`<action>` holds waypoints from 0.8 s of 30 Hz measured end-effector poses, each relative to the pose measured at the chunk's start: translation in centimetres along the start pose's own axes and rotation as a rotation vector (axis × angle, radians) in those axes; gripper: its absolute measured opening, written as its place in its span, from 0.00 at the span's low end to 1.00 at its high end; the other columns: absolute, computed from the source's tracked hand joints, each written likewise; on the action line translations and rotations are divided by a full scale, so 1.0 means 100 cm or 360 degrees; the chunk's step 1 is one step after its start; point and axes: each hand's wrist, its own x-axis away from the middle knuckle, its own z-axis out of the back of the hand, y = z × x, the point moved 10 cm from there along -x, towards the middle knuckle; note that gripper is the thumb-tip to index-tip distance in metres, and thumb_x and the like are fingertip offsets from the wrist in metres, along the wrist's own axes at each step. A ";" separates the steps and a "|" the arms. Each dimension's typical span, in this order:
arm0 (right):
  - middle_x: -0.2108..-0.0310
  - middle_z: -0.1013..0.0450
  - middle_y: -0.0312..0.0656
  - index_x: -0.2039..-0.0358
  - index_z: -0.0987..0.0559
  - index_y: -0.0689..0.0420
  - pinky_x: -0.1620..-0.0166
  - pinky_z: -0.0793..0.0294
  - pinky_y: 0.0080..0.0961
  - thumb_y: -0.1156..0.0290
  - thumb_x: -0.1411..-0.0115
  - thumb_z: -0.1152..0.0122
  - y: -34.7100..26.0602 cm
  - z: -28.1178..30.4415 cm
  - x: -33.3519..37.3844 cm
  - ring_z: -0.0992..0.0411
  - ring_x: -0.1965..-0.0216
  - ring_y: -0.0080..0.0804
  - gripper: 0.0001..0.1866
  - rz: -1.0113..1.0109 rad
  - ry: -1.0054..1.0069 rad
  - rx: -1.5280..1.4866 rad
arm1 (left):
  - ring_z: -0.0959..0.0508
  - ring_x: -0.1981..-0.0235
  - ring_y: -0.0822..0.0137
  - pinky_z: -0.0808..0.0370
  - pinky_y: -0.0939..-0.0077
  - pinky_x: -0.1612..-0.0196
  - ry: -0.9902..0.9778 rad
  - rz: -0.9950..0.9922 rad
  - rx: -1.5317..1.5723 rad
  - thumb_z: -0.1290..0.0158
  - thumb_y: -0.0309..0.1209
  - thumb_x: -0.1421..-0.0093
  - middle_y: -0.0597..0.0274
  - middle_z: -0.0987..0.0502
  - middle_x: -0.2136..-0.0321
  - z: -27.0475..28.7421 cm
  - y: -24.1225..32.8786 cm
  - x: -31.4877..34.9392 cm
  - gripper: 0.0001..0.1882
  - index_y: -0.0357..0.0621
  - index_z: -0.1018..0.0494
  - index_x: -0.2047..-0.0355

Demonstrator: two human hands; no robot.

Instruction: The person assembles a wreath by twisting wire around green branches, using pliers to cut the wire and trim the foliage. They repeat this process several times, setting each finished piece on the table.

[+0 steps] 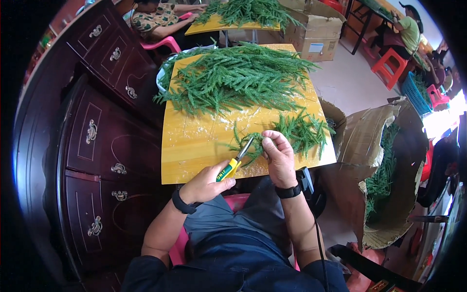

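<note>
My left hand (208, 182) is closed round the handles of yellow-and-green pliers (231, 166), whose metal jaws point up and right toward my right hand. With fingertips pinched together, my right hand (279, 158) holds a small green artificial pine sprig (250, 146) over the near part of the yellow table (185, 160). The jaw tips are right by the sprig; whether they grip it I cannot tell. Just right of my fingers lies a small heap of short green sprigs (304, 131). A large pile of green artificial branches (238, 78) covers the far half of the table.
White flecks are scattered over the tabletop. Dark wooden drawers (107, 151) stand close on the left. An opened cardboard box (360, 141) with greenery inside is at the right. Beyond are another box (316, 34), a red stool (389, 68) and people at other tables.
</note>
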 end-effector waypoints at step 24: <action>0.59 0.24 0.35 0.51 0.24 0.63 0.52 0.29 0.20 0.78 0.39 0.40 0.001 -0.028 0.007 0.28 0.57 0.22 0.15 0.0203 -0.0172 0.1069 | 0.25 0.74 0.73 0.31 0.82 0.71 -0.0019 0.0058 0.0541 0.50 0.41 0.33 0.63 0.25 0.71 -0.006 -0.014 0.006 0.21 0.38 0.34 0.48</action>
